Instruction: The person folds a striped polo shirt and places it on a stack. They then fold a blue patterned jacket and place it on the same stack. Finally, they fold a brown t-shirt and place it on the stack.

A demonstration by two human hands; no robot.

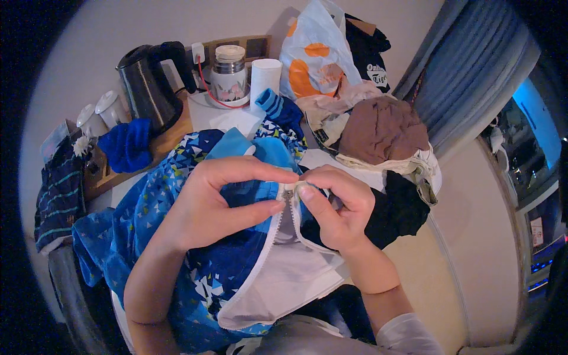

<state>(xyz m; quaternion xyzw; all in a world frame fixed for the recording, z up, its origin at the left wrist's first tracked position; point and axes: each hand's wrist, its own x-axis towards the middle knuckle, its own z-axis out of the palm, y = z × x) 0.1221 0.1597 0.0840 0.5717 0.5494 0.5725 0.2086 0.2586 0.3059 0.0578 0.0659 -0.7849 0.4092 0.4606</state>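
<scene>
A blue patterned jacket (160, 222) with white triangles and a pale inner side lies spread in front of me. Its white zipper (267, 245) is parted below, and the metal slider (288, 194) sits near the top, between my hands. With thumb and index finger my left hand (207, 198) grips the jacket at the zipper's left side, by the slider. On the other side, my right hand (340, 207) pinches the white zipper edge near the top, its thumb on the front. The fingertips of both hands nearly meet there.
Behind the jacket stand a dark kettle (148, 89), two white mugs (100, 112), a thermos (229, 77) and a paper roll (265, 83). A brown garment (384, 133), black cloth (396, 216) and a plastic bag (313, 53) lie right. Blue cloth (127, 145) is left.
</scene>
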